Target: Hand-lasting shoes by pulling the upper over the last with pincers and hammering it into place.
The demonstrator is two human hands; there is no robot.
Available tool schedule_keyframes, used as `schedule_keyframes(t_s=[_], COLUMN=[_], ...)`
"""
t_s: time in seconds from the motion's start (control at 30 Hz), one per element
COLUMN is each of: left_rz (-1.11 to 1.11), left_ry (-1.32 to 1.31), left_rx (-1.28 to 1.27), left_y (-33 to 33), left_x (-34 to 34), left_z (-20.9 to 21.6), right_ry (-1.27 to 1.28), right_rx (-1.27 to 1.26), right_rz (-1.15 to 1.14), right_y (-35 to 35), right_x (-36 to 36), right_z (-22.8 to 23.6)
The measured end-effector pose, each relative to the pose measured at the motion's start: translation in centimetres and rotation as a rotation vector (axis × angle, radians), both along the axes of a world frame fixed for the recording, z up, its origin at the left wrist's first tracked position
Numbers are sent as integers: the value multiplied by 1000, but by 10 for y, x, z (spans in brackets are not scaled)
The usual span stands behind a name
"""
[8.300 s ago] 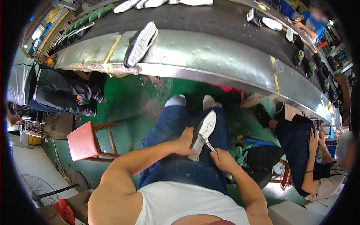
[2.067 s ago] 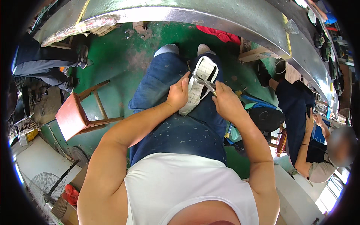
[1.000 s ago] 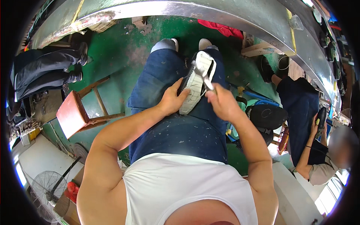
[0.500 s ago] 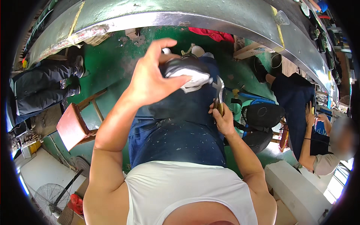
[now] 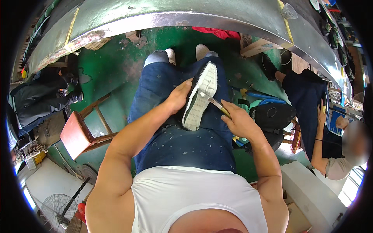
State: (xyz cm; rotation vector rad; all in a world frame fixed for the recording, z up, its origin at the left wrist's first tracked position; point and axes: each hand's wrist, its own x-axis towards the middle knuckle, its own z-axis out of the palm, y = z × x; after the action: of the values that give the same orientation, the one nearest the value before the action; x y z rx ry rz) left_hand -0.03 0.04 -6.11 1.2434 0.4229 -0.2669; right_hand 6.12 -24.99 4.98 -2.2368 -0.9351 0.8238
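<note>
Now, nearest at the lower edge, was a white sleeveless top (image 5: 194,186), and just beyond it one shoe (image 5: 197,110) lay sole up on two blue-trousered legs (image 5: 149,99). Half a second earlier the left hand (image 5: 180,96) had been lifted high with the shoe tipped up, and the tool (image 5: 213,101) had stood apart to its right; by this moment the shoe was down on the lap and the tool's metal head was over the sole, whether touching or just above it could not be told.

The left hand gripped the shoe's dark left side, its far fingertips hidden by the shoe. The right hand (image 5: 240,120) had its fingers curled around the tool's yellowish handle, and the shoe lay to the left of those fingers, apart from them.

Farther out were two pale shoes (image 5: 186,54) on the feet, one red-seated stool (image 5: 76,134) to the left, and two other people: one at the left, seen as dark-trousered legs (image 5: 44,97), and one seated at the right (image 5: 336,167). Farthest, one metal-edged bench (image 5: 175,18) curved across the top, bearing one clear cup (image 5: 288,11).
</note>
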Motion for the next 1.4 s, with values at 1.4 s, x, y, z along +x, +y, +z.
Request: schedule_keyframes(t_s=[1.4], left_rz=[115], left_ry=[349], left_rx=[-33], left_y=[-3], left_x=[33], left_z=[33], right_ry=[1189], right_rx=[61], right_rz=[-332], right_y=[-13], right_x=[67], right_z=[-33])
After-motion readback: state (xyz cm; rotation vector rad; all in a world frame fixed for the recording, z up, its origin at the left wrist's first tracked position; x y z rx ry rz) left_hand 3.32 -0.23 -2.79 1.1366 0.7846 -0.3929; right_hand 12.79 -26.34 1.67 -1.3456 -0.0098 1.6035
